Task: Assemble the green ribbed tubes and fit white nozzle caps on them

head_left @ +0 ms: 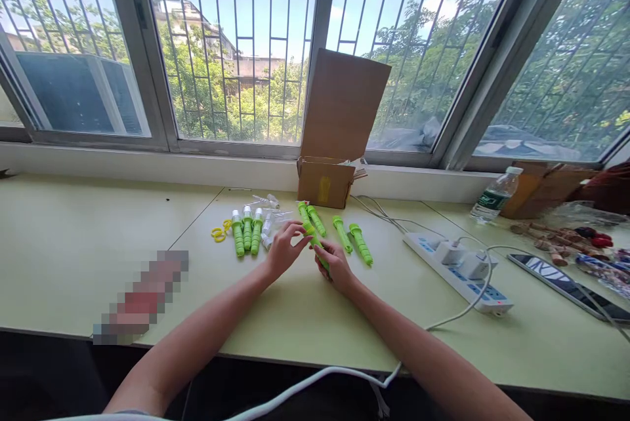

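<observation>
A bright green ribbed plastic tube (pixel 315 241) is held between my two hands above the table. My right hand (pixel 336 265) wraps round its lower part. The fingers of my left hand (pixel 285 249) are closed at its flared top end, which looks yellowish-green; whether a separate small piece is there I cannot tell. Left of my hands stand out several green tubes with white-and-clear tops (pixel 247 231), lying side by side next to yellow rings (pixel 218 233). Clear plastic pieces (pixel 270 223) lie beside them. More green tubes (pixel 361 244) lie beyond and right of my right hand.
An open cardboard box (pixel 325 183) stands against the window sill. To the right are a white power strip (pixel 457 270) with plugs and cables, a phone (pixel 566 283), a water bottle (pixel 495 197) and wooden-looking pieces (pixel 541 240). A blurred-out item (pixel 142 300) lies at left.
</observation>
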The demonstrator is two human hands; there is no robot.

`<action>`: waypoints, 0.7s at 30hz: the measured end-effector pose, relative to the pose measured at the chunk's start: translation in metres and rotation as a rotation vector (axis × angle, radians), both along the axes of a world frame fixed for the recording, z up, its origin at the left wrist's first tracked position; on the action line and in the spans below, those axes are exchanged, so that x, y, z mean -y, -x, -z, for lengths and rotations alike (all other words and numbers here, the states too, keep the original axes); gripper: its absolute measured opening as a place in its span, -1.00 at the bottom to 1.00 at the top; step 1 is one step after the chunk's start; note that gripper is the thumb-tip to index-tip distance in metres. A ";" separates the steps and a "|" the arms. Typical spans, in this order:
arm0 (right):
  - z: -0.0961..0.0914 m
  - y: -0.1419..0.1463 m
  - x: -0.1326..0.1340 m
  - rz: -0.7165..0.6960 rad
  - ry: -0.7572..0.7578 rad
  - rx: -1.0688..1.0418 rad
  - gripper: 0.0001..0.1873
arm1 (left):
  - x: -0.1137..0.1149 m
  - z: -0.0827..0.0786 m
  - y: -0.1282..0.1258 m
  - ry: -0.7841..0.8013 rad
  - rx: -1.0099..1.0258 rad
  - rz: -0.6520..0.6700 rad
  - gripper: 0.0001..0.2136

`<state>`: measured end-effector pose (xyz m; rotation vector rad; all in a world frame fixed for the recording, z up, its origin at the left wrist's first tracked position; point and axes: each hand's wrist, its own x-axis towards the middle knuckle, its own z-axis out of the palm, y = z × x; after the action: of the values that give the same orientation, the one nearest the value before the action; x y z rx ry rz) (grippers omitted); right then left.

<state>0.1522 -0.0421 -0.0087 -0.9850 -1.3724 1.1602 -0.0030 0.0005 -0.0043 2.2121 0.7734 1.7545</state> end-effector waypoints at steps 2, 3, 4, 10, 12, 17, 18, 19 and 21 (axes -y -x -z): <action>0.000 -0.001 0.000 -0.002 0.017 -0.006 -0.65 | 0.000 0.000 0.000 0.001 0.000 0.004 -0.86; 0.000 -0.001 0.000 -0.001 0.023 -0.009 -0.65 | 0.000 0.000 0.000 0.000 0.001 0.006 -0.86; -0.001 -0.001 0.000 -0.002 0.029 -0.012 -0.65 | 0.000 0.000 -0.001 -0.001 0.003 0.008 -0.86; 0.000 -0.002 0.000 -0.017 0.038 -0.031 -0.66 | 0.001 -0.002 -0.001 -0.002 0.015 0.022 -0.85; 0.000 -0.002 0.000 -0.030 0.032 -0.038 -0.67 | 0.002 -0.003 -0.001 -0.006 0.010 0.021 -0.85; 0.000 -0.003 -0.001 -0.049 0.034 -0.046 -0.66 | 0.001 -0.003 -0.001 -0.014 0.012 0.021 -0.84; 0.000 -0.004 -0.001 -0.052 0.034 -0.050 -0.67 | 0.001 -0.002 -0.001 -0.013 0.013 0.021 -0.84; 0.001 -0.004 -0.001 -0.055 0.036 -0.056 -0.67 | 0.001 -0.002 -0.002 -0.010 0.013 0.022 -0.84; 0.001 -0.005 -0.002 -0.062 0.045 -0.072 -0.67 | 0.001 -0.002 -0.002 -0.002 0.015 0.027 -0.84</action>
<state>0.1570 -0.0399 -0.0101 -0.9293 -1.3325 1.2660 -0.0012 -0.0004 -0.0021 2.1979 0.7355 1.7586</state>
